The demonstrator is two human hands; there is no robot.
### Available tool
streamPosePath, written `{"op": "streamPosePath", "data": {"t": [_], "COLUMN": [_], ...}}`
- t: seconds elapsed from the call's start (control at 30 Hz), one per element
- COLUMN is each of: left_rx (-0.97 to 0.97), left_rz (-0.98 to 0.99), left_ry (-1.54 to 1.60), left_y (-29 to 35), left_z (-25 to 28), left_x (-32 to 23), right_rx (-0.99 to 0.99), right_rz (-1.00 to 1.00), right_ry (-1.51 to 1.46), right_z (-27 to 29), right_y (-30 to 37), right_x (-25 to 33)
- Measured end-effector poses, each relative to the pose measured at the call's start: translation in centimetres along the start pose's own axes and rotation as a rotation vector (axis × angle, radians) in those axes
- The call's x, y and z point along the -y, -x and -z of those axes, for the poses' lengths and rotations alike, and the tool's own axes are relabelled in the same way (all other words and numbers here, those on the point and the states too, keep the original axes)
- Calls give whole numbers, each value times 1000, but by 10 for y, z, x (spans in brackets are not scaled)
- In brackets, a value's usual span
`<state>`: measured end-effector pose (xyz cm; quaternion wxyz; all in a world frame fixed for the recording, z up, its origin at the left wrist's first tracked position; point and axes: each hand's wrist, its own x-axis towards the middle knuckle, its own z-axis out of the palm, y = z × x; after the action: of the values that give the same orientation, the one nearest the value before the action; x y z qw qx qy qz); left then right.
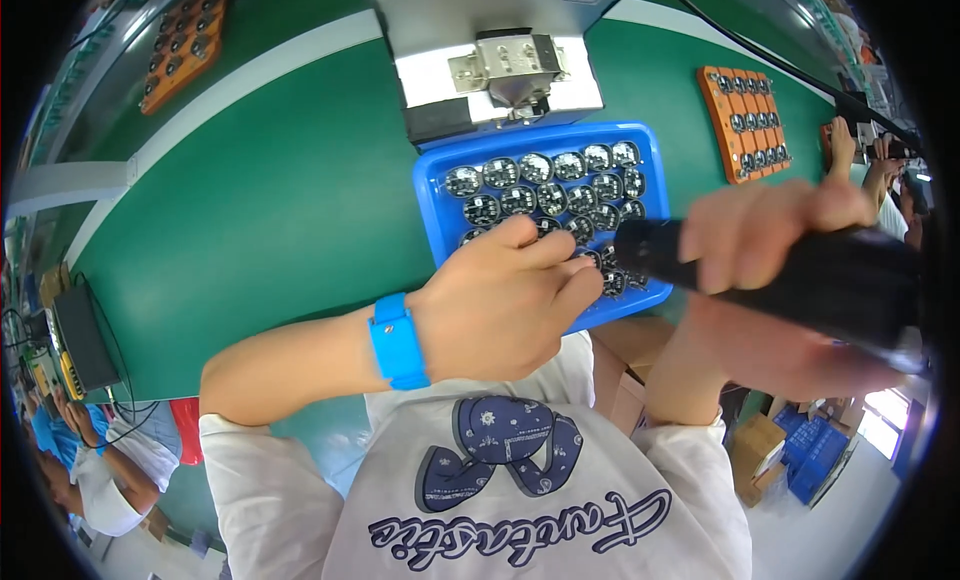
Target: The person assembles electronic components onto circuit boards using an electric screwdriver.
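A blue plastic tray (427, 205) holds rows of round, glossy, dark-and-silver parts (518, 199). Over its near side lies my left hand (505, 295), with a bright blue band (398, 342) on the wrist. Its fingers are bent down among the parts, closed together, and what they pinch is hidden. My right hand (765, 245), smeared by motion, is wrapped around a thick black cylindrical tool (820, 280). The tool's narrower front end points left, over the tray's right side. Its exact kind cannot be made out.
Behind the tray stands a metal machine (520, 70) with a silver fixture. An orange rack (745, 125) of similar parts is at the right; another orange rack (185, 45) is far left. A black cable (740, 40) crosses the back right. Other people work at both sides.
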<state>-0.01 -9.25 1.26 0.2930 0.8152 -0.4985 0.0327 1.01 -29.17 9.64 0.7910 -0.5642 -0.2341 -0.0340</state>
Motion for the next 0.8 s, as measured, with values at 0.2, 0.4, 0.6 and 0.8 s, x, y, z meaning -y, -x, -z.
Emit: {"op": "streamPosePath", "data": {"t": [0.2,0.4,0.6,0.8], "left_rx": [-20,-25,-102,-46], "left_rz": [10,-41,-124,-120], "left_ry": [121,103,84,121], "left_y": [-3,-7,-4,-5], "left_z": [0,0,-9,-4], "left_x": [3,3,7,12], "right_rx": [58,103,346,37], "right_rz": [52,77,123,222], "right_ry": [12,36,76,142], "right_z": [0,-18,-12,7], "right_y": [-32,-78,-96,4], "right_x": [3,-24,-9,37]}}
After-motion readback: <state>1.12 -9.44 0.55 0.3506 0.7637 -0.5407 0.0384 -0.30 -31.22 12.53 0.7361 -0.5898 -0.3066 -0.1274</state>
